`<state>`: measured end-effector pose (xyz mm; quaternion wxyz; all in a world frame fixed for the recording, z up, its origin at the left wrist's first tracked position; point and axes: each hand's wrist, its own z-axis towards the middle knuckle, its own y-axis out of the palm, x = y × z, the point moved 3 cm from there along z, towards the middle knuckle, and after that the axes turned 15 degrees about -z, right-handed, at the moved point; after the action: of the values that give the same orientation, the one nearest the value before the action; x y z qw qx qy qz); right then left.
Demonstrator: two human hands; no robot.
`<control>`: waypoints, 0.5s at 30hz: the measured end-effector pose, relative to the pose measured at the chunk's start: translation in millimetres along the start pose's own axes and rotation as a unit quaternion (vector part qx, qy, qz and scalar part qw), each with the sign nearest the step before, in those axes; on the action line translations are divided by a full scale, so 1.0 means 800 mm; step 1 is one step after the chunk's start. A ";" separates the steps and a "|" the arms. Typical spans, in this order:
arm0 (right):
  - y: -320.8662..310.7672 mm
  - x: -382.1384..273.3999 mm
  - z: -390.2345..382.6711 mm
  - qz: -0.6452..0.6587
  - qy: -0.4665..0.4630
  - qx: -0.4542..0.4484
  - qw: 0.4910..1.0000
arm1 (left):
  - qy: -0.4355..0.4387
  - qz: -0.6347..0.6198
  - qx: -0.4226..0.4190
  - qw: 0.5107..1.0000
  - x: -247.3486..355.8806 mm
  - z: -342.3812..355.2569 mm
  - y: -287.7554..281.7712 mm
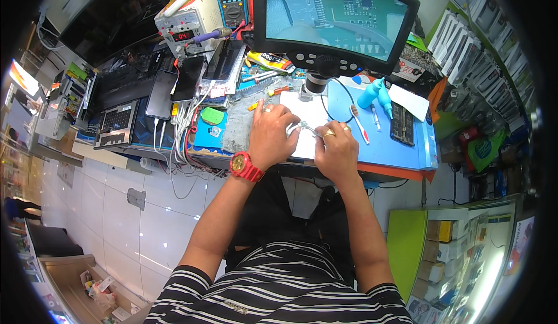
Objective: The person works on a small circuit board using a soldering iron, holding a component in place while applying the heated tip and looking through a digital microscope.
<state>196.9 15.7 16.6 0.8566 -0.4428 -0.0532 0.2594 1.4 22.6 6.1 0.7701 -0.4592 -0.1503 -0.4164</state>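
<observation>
My left hand [271,132], below a red watch [244,167], grips a thin silvery tool [293,129]. My right hand [336,149], with rings on its fingers, pinches another slim metal tool [314,131]. The tools converge on a tiny part [303,124] over a white pad [302,148], just below the microscope lens [315,84]; its details are too small to tell. The microscope's screen [334,19] shows a green circuit board with a connector, chips and a blurred tool.
A blue mat [381,152] at the right holds dropper bottles [369,94], a red-white brush [360,125] and a black tray [402,131]. Left are a grey mat [238,126], phones [160,94], cables, a power supply [183,24], multimeter [232,4] and laptop [116,124]. A glass display case [448,257] stands lower right.
</observation>
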 end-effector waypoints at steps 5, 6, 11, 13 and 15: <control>-0.001 0.000 0.000 0.001 -0.005 0.006 1.000 | -0.002 -0.001 -0.003 1.000 0.001 0.000 0.000; -0.001 -0.001 0.000 0.002 -0.007 0.009 1.000 | -0.002 0.000 -0.002 1.000 0.001 0.000 -0.001; 0.001 0.000 -0.001 0.001 -0.004 0.008 1.000 | 0.001 0.003 -0.005 1.000 0.001 0.001 0.000; 0.001 0.001 -0.001 0.002 -0.005 0.005 1.000 | 0.000 0.002 -0.005 1.000 0.000 0.001 0.000; 0.002 0.001 -0.001 0.002 -0.004 0.005 1.000 | -0.001 0.001 -0.005 1.000 0.000 0.001 0.001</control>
<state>197.6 16.3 14.5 0.8580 -0.4377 -0.0547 0.2633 1.9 23.3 6.0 0.7683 -0.4633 -0.1485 -0.4159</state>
